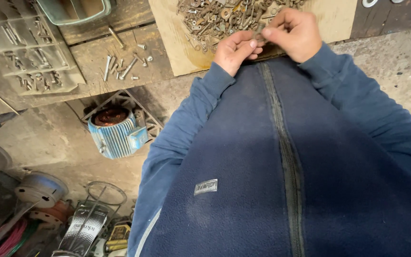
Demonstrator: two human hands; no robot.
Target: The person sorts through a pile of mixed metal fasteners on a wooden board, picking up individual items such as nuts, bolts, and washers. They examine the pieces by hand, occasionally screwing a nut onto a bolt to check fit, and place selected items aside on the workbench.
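Observation:
My left hand and my right hand meet close together above the near edge of a plywood board. Between their fingertips they pinch a small rusty bolt; I cannot tell whether a nut sits on it. Just beyond the hands, a heap of rusty bolts, nuts and washers lies on the board. My dark blue zipped fleece jacket fills the lower right of the view.
Several loose bolts lie on the wooden bench, beside a grey compartment tray holding screws. Below on the floor stand a blue motor housing with copper windings, metal discs and assorted clutter. A green tub sits at the top left.

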